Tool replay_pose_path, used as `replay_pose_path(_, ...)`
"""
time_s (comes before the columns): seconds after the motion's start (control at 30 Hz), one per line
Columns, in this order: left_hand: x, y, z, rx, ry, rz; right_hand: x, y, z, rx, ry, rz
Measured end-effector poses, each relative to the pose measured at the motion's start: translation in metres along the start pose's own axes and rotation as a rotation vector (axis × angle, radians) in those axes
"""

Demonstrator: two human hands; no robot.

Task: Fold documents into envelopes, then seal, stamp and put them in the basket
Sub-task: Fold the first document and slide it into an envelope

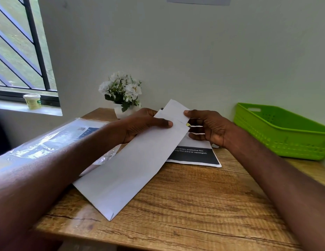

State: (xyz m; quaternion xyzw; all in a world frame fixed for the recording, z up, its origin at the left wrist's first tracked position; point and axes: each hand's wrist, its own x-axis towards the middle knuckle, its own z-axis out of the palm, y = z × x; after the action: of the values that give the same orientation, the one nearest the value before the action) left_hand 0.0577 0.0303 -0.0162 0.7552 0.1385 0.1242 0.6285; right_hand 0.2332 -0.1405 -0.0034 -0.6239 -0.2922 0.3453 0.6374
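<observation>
A long white envelope slants over the wooden table, its lower corner near the table's front. My left hand grips its upper part, thumb lying across the front. My right hand pinches the raised flap at the envelope's top end between thumb and fingers. Behind the envelope lies a printed document with a black band of white text. The green plastic basket stands at the right, with no contents visible inside.
A clear plastic sleeve with printed sheets lies at the table's left. A white pot of white flowers stands at the back against the wall. A small tub sits on the window sill.
</observation>
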Motion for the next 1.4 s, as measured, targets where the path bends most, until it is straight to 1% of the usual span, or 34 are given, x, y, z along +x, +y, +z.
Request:
replay_pose_path(0.1, -0.0017, 0.0016, 0.0003, 0.001, 0.017, -0.003, 0.0005, 0.0001, 0.0017, 0.012, 0.020, -0.011)
replay_pose_path(0.3, -0.0042, 0.0013, 0.0004, 0.004, 0.008, -0.018, -0.0015, -0.0004, 0.0042, -0.038, -0.043, 0.009)
replay_pose_path(0.5, -0.0019, 0.0005, 0.0007, 0.024, 0.032, -0.011, 0.0001, -0.0003, 0.0055, 0.010, 0.021, -0.034)
replay_pose_path(0.57, -0.0019, -0.0004, 0.0008, 0.012, 0.027, -0.011, -0.0002, -0.0003, 0.0040, -0.003, 0.004, -0.023)
replay_pose_path(0.73, -0.0019, -0.0004, 0.0003, 0.015, 0.022, -0.007, -0.0025, -0.0010, 0.0009, -0.068, -0.106, 0.042)
replay_pose_path(0.93, -0.0012, 0.0012, -0.0010, 0.020, 0.032, -0.011, -0.0006, -0.0006, 0.0019, -0.016, -0.086, 0.005)
replay_pose_path(1.07, -0.0016, 0.0008, -0.0014, 0.016, 0.034, -0.012, -0.0002, 0.0014, 0.0043, -0.031, -0.075, -0.014)
replay_pose_path(1.2, -0.0018, -0.0002, -0.0018, 0.017, 0.047, -0.013, -0.0009, 0.0000, 0.0054, -0.082, -0.096, -0.010)
replay_pose_path(1.4, -0.0017, 0.0014, 0.0006, 0.014, 0.019, -0.007, -0.0032, 0.0008, 0.0082, -0.072, -0.108, 0.018)
